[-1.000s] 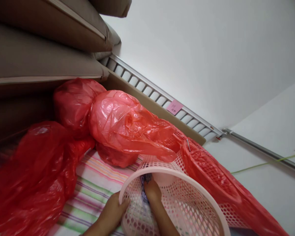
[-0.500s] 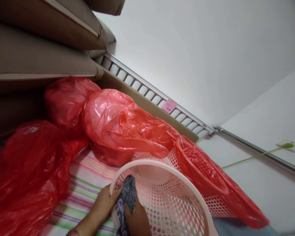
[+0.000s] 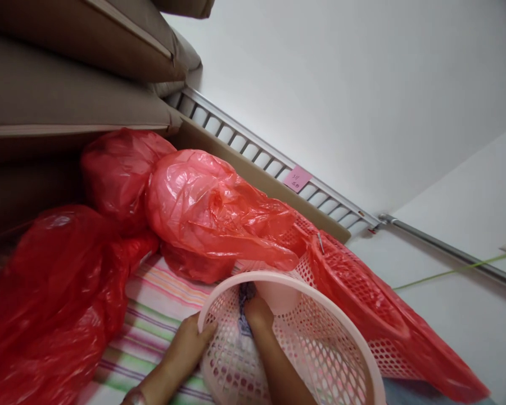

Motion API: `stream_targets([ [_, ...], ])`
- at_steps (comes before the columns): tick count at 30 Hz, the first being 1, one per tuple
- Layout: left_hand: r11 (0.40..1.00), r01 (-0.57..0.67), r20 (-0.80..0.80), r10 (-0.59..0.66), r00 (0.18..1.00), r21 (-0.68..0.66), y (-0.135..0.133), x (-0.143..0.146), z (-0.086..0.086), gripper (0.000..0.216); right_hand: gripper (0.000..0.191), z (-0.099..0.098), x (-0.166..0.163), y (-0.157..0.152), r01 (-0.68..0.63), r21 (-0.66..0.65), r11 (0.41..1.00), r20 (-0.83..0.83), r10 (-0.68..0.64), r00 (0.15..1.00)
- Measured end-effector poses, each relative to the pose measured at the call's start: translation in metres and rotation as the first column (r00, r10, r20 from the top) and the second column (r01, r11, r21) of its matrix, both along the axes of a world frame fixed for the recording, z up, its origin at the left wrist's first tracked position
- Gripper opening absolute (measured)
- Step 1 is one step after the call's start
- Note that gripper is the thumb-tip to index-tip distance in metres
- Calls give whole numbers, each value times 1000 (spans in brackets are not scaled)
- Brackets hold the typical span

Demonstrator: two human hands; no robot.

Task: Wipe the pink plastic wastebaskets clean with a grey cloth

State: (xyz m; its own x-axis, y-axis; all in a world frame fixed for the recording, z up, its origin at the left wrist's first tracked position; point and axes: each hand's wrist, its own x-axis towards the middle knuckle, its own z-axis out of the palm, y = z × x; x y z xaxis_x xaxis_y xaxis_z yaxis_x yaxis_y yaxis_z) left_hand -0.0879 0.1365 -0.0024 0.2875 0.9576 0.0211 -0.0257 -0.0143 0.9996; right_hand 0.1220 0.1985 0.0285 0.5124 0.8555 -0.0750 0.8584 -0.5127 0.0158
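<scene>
A crumpled blue-grey cloth (image 3: 245, 323) sits inside a pink plastic basket (image 3: 274, 275), near its holed left wall, bunched in my right hand (image 3: 259, 312); the fingers appear closed around it, their tips hidden. My left hand (image 3: 191, 337) clasps the rim, thumb inside. The basket lies tilted, mouth towards me, over a striped sheet (image 3: 147, 332). A loose fold of cloth could snag in the holes if dragged hard, and the basket could roll or skid if my left grip slackened while my right pressed. Too firm a push might shove it into the knotted red bag (image 3: 194, 191) just behind, or the red-wrapped basket (image 3: 394, 360) alongside. Beyond stand brown cushions (image 3: 76, 95) and a metal rail bearing a pink note (image 3: 297, 179).
</scene>
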Motion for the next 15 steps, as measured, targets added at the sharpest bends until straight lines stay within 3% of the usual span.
stream_targets([
  [4, 999, 20, 102, -22, 994, 26, -4, 1, -2, 41, 43, -7, 16, 17, 35, 7, 999, -21, -35, 999],
  [8, 1000, -6, 161, 8, 987, -13, -11, 11, -14, 43, 43, -14, 25, 25, 27, 34, 999, -27, -26, 999],
  [15, 970, 75, 170, -36, 985, -232, -18, 25, -20, 55, 43, -17, 24, 21, 36, 59, 998, -46, -33, 998],
])
